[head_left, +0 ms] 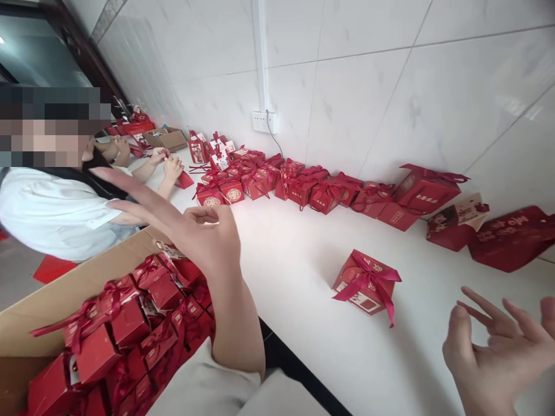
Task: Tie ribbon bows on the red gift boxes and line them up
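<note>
My left hand (191,222) is raised above the near edge of the white table (303,300), fingers stretched out toward the left, holding nothing. My right hand (498,352) hovers at the lower right with fingers spread apart, also empty. Between them a small red gift box with a ribbon bow (366,283) lies tilted on the table, nearest my right hand and touched by neither. Below my left arm a cardboard carton (65,294) holds several red ribboned boxes (130,329).
A row of red gift boxes (312,188) lines the tiled wall, with larger red bags (511,237) at the right. A wall socket (264,121) sits above them. A person in a white top (52,211) sits at the left, hands (167,164) on a red box.
</note>
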### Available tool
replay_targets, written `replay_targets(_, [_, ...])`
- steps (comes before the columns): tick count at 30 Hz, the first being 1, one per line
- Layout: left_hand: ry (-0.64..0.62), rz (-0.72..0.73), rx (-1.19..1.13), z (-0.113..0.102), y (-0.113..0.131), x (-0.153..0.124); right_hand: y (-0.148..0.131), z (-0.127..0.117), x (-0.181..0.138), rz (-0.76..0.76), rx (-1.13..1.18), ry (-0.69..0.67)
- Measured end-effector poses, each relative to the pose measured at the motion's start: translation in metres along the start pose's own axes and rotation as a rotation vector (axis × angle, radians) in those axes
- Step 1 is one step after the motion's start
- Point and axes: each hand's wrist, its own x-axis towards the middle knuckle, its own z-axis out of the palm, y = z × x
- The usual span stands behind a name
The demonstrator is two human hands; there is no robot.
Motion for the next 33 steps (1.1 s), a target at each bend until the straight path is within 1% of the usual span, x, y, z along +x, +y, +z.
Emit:
replay_targets(1, [0.048,0.003,-0.016,0.018,0.0,-0.005,-0.003,0.002,-0.001,-0.022,0.017,-0.009])
replay_targets(2, [0.008,-0.013,-0.029,0.039,0.001,-0.013,-0.005,0.005,-0.002,-0.047,0.025,-0.03])
replay_targets(3, [-0.113,-0.039,-0.04,0.063,0.001,-0.023,-0.006,0.008,-0.003,-0.047,0.009,-0.07])
replay_targets(6, [-0.741,-0.079,-0.072,0.131,0.0,-0.058,-0.009,0.016,-0.005,-0.059,-0.049,-0.197])
replay_targets(7, [-0.895,-0.086,-0.08,0.149,-0.001,-0.071,-0.01,0.017,-0.005,-0.066,-0.052,-0.23])
replay_targets(8, [-0.965,-0.097,-0.099,0.164,-0.002,-0.082,-0.011,0.018,-0.005,-0.063,-0.057,-0.269])
replay_targets(9, [-0.99,-0.11,-0.136,0.176,-0.003,-0.092,-0.012,0.018,-0.005,-0.048,-0.066,-0.317])
replay_targets(10, [-0.994,-0.127,-0.19,0.186,-0.005,-0.1,-0.014,0.018,-0.004,0.002,-0.084,-0.361])
replay_targets(11, [-1.004,-0.144,-0.253,0.194,-0.006,-0.106,-0.015,0.016,-0.003,0.083,-0.102,-0.403])
replay_targets(13, [-1.103,-0.158,-0.343,0.204,-0.007,-0.113,-0.017,0.012,0.002,0.295,-0.095,-0.49])
replay_targets(16, [-1.294,-0.133,-0.354,0.213,-0.004,-0.115,-0.016,0.007,0.01,0.627,0.068,-0.68])
replay_targets(17, [-1.33,-0.123,-0.36,0.215,-0.003,-0.114,-0.016,0.006,0.012,0.711,0.147,-0.754])
replay_targets(19, [-1.378,-0.114,-0.413,0.217,0.002,-0.112,-0.019,0.009,0.013,0.818,0.285,-0.869])
replay_targets(21, [-1.436,-0.1,-0.476,0.218,0.005,-0.112,-0.024,0.013,0.01,0.851,0.363,-0.917])
replay_targets(24, [-1.496,-0.08,-0.517,0.217,0.004,-0.116,-0.032,0.018,0.003,0.865,0.394,-0.971])
replay_targets(26, [-1.491,-0.078,-0.513,0.217,0.001,-0.118,-0.035,0.02,0.001,0.889,0.417,-1.006])
replay_targets(29, [-1.495,-0.076,-0.505,0.215,-0.006,-0.12,-0.034,0.019,0.001,0.925,0.469,-1.02])
replay_targets(33, [-1.509,-0.071,-0.482,0.213,-0.013,-0.119,-0.031,0.017,0.006,0.897,0.533,-1.017])
